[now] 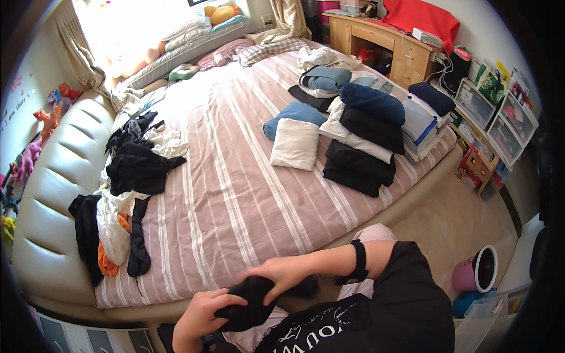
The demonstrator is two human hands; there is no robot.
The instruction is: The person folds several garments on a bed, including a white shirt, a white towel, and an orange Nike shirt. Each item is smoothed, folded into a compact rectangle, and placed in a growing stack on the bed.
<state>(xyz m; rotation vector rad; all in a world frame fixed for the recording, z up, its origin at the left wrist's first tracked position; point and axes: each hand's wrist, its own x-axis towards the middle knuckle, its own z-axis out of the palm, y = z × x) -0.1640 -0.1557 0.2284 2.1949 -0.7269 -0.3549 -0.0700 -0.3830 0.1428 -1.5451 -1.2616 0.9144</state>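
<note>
Both hands grip a small bundle of black cloth (248, 304) just off the near edge of the bed, above my lap. My left hand (206, 307) holds its left side with the fingers over the top. From the upper right, my right hand (279, 274) clasps the same cloth, thumb in front. What kind of garment it is, I cannot tell. Ahead lies the bed (220, 176) with a pink sheet striped in white. Loose clothes lie on its left: a crumpled black garment (141, 167), a white cloth (114, 229), an orange piece (106, 260) and a black sock (139, 260).
Folded clothes stand in stacks at the bed's right, among them a white folded garment (294, 143), black folded garments (359, 167) and a navy one (373, 102). A padded headboard (57, 185) borders the left. A wooden desk (375, 33) and a pink bin (468, 273) stand to the right.
</note>
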